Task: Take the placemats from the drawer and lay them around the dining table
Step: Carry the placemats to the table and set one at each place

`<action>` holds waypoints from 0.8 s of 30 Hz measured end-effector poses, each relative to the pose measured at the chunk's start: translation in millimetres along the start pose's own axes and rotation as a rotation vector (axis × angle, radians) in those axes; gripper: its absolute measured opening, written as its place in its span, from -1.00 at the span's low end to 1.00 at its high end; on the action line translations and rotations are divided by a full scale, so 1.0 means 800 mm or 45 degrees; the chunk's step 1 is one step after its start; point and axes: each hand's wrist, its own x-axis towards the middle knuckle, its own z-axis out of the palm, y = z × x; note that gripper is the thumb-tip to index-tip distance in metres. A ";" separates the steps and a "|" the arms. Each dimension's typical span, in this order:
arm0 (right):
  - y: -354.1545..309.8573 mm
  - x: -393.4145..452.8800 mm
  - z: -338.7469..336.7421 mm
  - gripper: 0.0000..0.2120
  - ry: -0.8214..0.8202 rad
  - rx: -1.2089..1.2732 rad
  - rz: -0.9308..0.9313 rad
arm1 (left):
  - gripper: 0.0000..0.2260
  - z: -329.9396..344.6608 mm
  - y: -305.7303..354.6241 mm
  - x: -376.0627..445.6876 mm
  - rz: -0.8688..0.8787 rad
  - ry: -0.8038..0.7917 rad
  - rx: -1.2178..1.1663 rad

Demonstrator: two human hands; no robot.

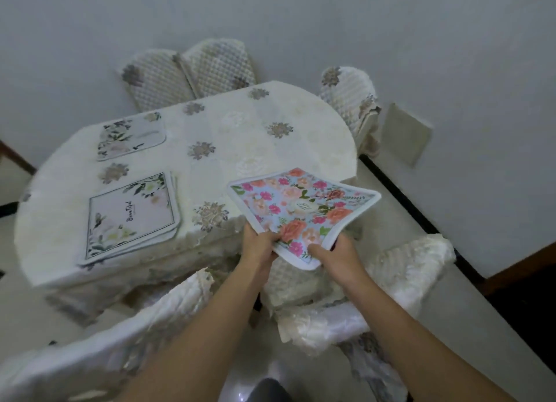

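Stack of pale floral placemats (132, 215) lies on bench (240, 137) at left; single pale placemat (131, 137) lies beyond it, apart. Left hand (260, 246) pinches near corner of bright floral placemat (304, 212), thumb on top, fingers curled under. Right hand (338, 258) pinches same corner from other side. Mat held above bench's near right edge, far end sagging over cloth.
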 end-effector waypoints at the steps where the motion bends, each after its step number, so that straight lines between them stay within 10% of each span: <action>1: -0.002 0.005 0.006 -0.74 -0.045 -0.008 0.013 | -0.50 -0.007 0.007 0.002 0.021 0.050 -0.018; 24: -0.021 0.212 0.038 -0.75 0.452 0.250 0.259 | -0.61 -0.101 0.088 0.189 -0.204 0.191 0.005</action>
